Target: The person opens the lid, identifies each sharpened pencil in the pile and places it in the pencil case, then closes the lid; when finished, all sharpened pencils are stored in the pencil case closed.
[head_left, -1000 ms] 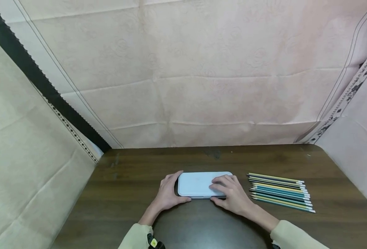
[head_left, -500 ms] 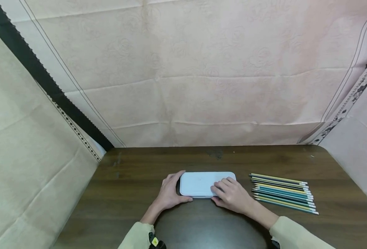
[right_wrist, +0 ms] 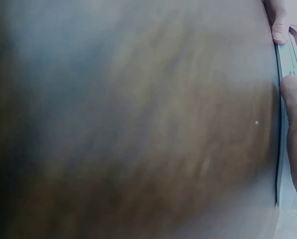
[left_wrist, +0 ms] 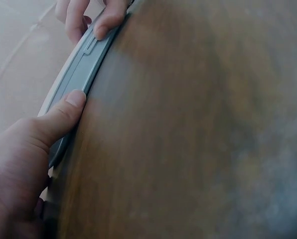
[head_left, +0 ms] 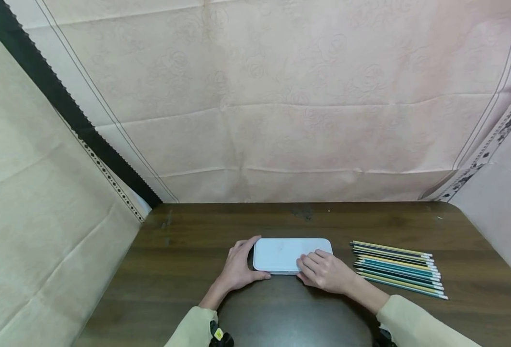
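A flat, pale blue pencil case [head_left: 277, 253], lid down, lies on the table between my hands. My left hand [head_left: 239, 267] grips its left end, thumb along the near side and fingers around the far left corner. At the near side, right of the middle, my right hand [head_left: 325, 273] pinches the case, its fingers curled on the lid and its thumb against the front. In the left wrist view a small rectangular catch [left_wrist: 91, 46] shows on the front side, by the right thumb. The case's right near corner is hidden behind my right hand.
Several pencils [head_left: 398, 270], yellow, black and teal with white ends, lie side by side right of the case. The brown wooden table [head_left: 186, 231] is bordered by a pale cloth [head_left: 303, 120] at the back and at both sides.
My right hand's fingers have drawn back and curled toward the near edge of the lid. My left hand keeps its grip. The head view has shifted slightly; the case appears still and unopened.
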A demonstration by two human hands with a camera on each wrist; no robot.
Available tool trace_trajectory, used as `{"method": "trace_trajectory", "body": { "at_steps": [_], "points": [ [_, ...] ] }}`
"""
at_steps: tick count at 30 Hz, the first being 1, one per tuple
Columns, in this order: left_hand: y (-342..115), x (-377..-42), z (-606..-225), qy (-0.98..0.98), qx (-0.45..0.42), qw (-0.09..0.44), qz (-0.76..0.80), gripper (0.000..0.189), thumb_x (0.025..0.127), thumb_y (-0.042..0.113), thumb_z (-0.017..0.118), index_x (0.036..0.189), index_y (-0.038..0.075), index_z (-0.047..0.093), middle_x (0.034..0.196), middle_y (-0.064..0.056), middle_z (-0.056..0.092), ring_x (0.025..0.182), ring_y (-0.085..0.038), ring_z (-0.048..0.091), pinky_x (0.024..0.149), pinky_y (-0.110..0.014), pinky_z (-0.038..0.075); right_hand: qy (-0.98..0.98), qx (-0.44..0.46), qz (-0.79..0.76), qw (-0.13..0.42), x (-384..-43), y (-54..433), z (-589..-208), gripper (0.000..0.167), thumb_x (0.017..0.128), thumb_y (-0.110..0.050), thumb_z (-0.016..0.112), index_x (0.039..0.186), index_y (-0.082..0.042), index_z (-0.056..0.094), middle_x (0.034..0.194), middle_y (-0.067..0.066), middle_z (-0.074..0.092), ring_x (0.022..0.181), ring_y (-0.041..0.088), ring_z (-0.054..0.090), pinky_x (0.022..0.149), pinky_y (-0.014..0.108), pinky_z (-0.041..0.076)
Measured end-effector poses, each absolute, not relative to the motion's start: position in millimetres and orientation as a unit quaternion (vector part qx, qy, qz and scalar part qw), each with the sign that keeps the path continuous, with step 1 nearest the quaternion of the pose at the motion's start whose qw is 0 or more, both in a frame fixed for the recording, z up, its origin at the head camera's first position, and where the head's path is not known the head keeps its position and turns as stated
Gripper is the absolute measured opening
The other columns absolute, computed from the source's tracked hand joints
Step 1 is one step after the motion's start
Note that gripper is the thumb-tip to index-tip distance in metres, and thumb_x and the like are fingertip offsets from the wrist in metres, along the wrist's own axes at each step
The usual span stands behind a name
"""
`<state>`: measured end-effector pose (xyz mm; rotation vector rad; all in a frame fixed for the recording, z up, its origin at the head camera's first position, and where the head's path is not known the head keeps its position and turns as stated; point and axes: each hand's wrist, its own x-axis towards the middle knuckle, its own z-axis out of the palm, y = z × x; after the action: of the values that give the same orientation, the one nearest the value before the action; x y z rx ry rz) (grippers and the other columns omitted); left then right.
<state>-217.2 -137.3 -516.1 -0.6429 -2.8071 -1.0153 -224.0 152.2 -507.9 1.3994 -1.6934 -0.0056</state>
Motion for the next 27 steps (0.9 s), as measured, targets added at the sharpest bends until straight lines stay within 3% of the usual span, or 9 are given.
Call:
{"method": "trace_trajectory", "body": {
  "at_steps": [3,8,12,16,23,27],
  "points": [
    [-137,-217,-516,-0.915,-0.213,0.052,-0.337,0.102,0.068,0.046,0.092,0.151,0.013,0.042,0.140,-0.007,0.053,0.126,-0.031,0.043,0.098,-0.054,0.034,-0.695,0.558,0.001,0.454,-225,153,-502,0.030,0.100,-0.025,0.053,0.093,-0.002,0.072,0.084,0.007,0.070,0.067,0.017,0.063,0.060,0.031,0.053],
    [-138,-217,-515,-0.915,-0.206,0.054,-0.344,0.104,0.067,0.046,0.092,0.150,0.012,0.041,0.138,-0.009,0.053,0.123,-0.032,0.044,0.097,-0.055,0.034,-0.736,0.542,0.046,0.404,-226,155,-490,0.034,0.103,-0.031,0.053,0.097,-0.006,0.075,0.089,0.005,0.073,0.073,0.018,0.066,0.066,0.032,0.056],
    [-137,-217,-517,-0.919,-0.194,0.047,-0.341,0.104,0.066,0.049,0.092,0.149,0.013,0.040,0.137,-0.008,0.053,0.123,-0.032,0.043,0.098,-0.054,0.035,-0.754,0.541,0.094,0.361,-225,160,-481,0.030,0.102,-0.032,0.059,0.099,-0.007,0.076,0.092,0.004,0.073,0.078,0.017,0.066,0.069,0.032,0.056],
    [-136,-216,-517,-0.916,-0.190,0.047,-0.349,0.103,0.066,0.049,0.092,0.147,0.010,0.040,0.138,-0.009,0.055,0.125,-0.033,0.043,0.101,-0.055,0.033,-0.769,0.529,0.140,0.331,-227,167,-470,0.020,0.095,-0.027,0.070,0.099,-0.008,0.076,0.092,0.003,0.072,0.080,0.016,0.065,0.072,0.030,0.056],
    [-136,-212,-519,-0.916,-0.185,0.047,-0.353,0.100,0.067,0.050,0.091,0.143,0.006,0.041,0.137,-0.014,0.053,0.123,-0.035,0.043,0.101,-0.054,0.035,-0.790,0.480,0.221,0.312,-230,188,-453,0.013,0.094,-0.019,0.068,0.097,-0.008,0.075,0.095,0.001,0.069,0.082,0.014,0.062,0.066,0.028,0.053],
    [-137,-212,-518,-0.916,-0.189,0.055,-0.350,0.094,0.068,0.047,0.091,0.139,0.006,0.045,0.136,-0.013,0.054,0.123,-0.035,0.044,0.100,-0.054,0.036,-0.803,0.438,0.271,0.298,-235,198,-447,0.013,0.084,-0.006,0.077,0.096,-0.007,0.074,0.095,0.001,0.068,0.083,0.013,0.061,0.062,0.028,0.053]
  ]
}}
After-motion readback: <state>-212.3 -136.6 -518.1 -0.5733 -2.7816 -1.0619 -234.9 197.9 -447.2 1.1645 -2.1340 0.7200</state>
